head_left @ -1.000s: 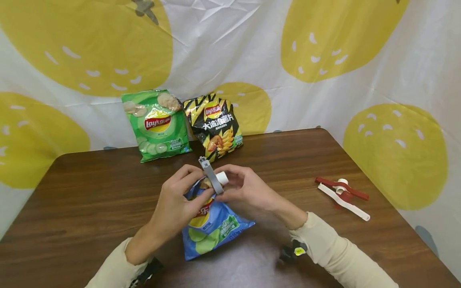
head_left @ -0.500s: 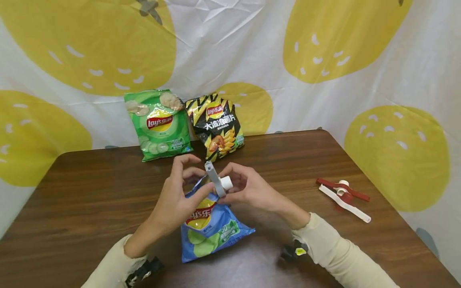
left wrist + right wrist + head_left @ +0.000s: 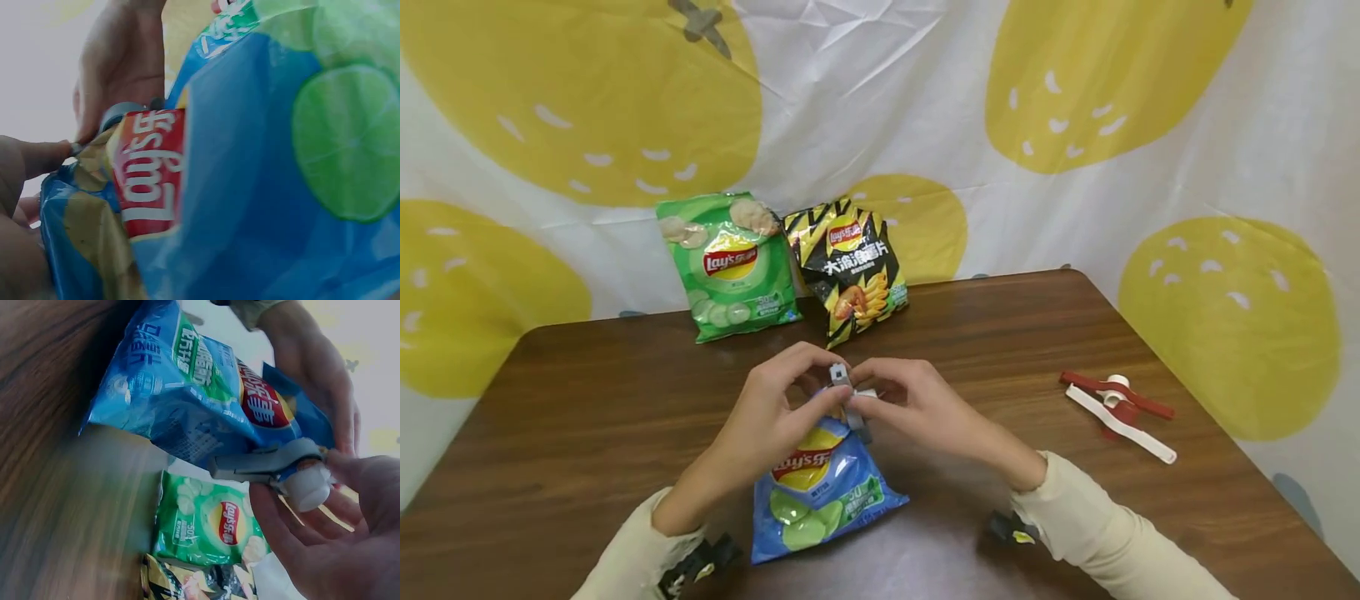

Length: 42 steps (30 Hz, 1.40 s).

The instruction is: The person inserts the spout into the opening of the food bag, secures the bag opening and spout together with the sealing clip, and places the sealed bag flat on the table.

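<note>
A blue Lay's chip bag point(image 3: 808, 500) stands tilted on the table, its top gathered and bunched in the left wrist view. Around that top sits a grey bag clip point(image 3: 855, 423) with a round white cap point(image 3: 307, 487). My left hand point(image 3: 767, 417) pinches the bag's gathered top, its thumb tip right at the clip's upper end. From the other side my right hand point(image 3: 936, 408) grips the clip, thumb in front and fingers behind the cap. In the right wrist view the clip's bar point(image 3: 247, 464) lies across the bag's neck. The left fingertips are partly hidden behind the clip.
Behind the hands, a green chip bag point(image 3: 741, 283) and a black-and-yellow chip bag point(image 3: 853, 275) lean against the patterned cloth point(image 3: 1052, 200). Toward the right of the wooden table point(image 3: 587, 433) lie a red clip point(image 3: 1150, 407) and a white clip point(image 3: 1138, 435).
The clip and the bag's top have come down a little, and the bag has shifted left. My left fingers, spread half a second ago, have closed in; the right thumb now lies over the clip.
</note>
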### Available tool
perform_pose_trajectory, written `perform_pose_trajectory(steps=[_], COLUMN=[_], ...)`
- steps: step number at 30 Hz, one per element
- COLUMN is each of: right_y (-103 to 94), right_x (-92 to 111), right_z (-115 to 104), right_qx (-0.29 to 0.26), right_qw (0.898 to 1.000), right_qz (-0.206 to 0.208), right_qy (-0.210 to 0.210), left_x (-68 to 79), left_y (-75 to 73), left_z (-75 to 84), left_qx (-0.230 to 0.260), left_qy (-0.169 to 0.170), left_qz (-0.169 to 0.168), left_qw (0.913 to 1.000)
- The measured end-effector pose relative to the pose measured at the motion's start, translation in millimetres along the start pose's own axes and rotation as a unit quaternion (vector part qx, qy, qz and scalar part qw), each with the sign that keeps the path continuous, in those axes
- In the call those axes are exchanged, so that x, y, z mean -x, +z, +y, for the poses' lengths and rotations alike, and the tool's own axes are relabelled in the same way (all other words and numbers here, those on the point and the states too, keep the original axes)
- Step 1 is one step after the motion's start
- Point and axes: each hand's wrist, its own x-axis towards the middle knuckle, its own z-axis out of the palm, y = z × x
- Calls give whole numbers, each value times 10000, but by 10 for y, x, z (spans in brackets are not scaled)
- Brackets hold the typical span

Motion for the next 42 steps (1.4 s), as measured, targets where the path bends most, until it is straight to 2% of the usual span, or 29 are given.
perform_pose_trajectory(steps=[6, 12, 18, 21, 25, 28, 33, 42], right_y=[-18, -10, 4, 21, 61, 89, 126, 188], right_x=[6, -2, -9, 2, 11, 8, -4, 19], right_z=[25, 79, 69, 75, 84, 90, 84, 97], right_qx=[792, 898, 981, 1004, 1087, 1115, 1055, 1269], right_qw=[9952, 9930, 9904, 9899, 9871, 9854, 9863, 9819], right_qz=[400, 487, 698, 748, 866, 914, 857, 996], right_qy=[-413, -593, -672, -659, -797, -910, -932, -994], left_x=[-107, -142, -152, -151, -148, -145, -135, -135], left_y=[32, 68, 83, 111, 126, 113, 108, 73], left_z=[30, 23, 26, 25, 33, 41, 27, 19], left_qx=[-316, -394, -182, 35, 259, 189, 54, -74], left_qy=[113, 45, -296, -361, -142, -5, 39, 16], left_qz=[-155, -194, 105, 227, 155, 61, 18, -78], left_qw=[9993, 9990, 9993, 9991, 9994, 9998, 10000, 9999])
